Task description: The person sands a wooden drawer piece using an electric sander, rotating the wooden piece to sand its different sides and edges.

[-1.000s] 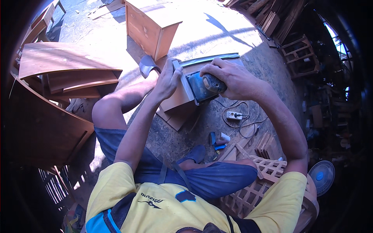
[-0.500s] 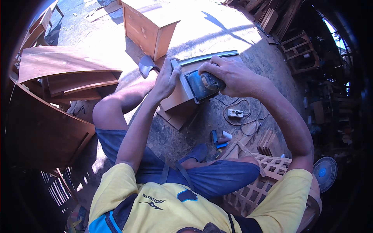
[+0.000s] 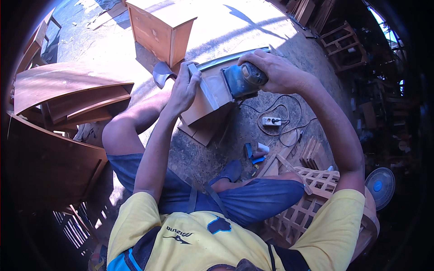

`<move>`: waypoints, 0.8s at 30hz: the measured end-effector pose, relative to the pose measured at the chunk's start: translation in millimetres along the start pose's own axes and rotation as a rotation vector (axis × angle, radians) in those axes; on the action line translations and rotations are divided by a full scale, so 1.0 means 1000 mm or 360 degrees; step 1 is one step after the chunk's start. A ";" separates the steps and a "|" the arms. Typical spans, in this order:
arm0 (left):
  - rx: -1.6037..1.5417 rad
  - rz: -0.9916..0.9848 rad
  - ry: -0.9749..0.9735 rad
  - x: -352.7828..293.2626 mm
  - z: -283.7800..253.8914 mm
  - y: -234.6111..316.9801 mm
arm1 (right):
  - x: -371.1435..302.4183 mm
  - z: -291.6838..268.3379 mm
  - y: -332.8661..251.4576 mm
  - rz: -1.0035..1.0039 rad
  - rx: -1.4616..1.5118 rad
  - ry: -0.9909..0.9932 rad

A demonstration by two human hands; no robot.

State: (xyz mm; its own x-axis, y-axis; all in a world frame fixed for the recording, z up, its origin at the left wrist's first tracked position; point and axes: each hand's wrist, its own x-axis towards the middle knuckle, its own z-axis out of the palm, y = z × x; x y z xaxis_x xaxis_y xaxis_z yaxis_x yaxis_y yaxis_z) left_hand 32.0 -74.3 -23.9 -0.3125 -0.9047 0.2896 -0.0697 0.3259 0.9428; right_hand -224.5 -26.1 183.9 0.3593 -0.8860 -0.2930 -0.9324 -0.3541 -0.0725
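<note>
My right hand (image 3: 282, 74) is wrapped round the dark grip of a blue electric sander (image 3: 239, 82). The sander rests on the right part of a wooden piece with a raised edge (image 3: 199, 107), which looks like a drawer or small box. My left hand (image 3: 183, 90) grips the near-left corner of that piece, with fingers over a pale strip of its edge. Along its far side runs a shiny strip (image 3: 233, 58). Boards lie under the piece; how it is supported is partly hidden. The sander's underside is out of sight.
A white power socket (image 3: 271, 121) with looped cable lies on the floor to the right. Nearer are sandpaper scraps (image 3: 257, 156), wood slats and a lattice panel (image 3: 298, 203). A wooden cabinet (image 3: 156, 34) stands beyond; curved furniture (image 3: 68, 90) sits left. A fan (image 3: 379, 187) stands right.
The sander and my right hand have moved right and slightly away along the wooden piece, exposing more of its surface. My left hand keeps its hold. The whole view has shifted a little.
</note>
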 end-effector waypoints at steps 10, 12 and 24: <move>0.0055 0.0068 0.0054 -0.001 0.003 -0.001 | -0.001 0.021 0.035 0.0509 0.0298 0.0414; 0.0045 0.0046 0.0053 -0.002 0.003 0.000 | 0.008 0.018 0.009 0.0613 0.0307 0.0448; -0.0001 0.0083 0.0009 -0.002 -0.001 0.003 | 0.034 0.013 -0.059 0.0568 0.0230 0.0396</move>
State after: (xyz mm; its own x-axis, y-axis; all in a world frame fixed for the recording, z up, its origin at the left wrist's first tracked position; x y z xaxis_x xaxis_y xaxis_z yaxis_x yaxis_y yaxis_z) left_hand 33.6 -71.7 -22.0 -0.3107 -0.8880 0.3391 -0.0531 0.3724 0.9265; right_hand -157.8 -30.9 165.9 -0.0036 -0.9962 -0.0871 -0.9891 0.0163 -0.1463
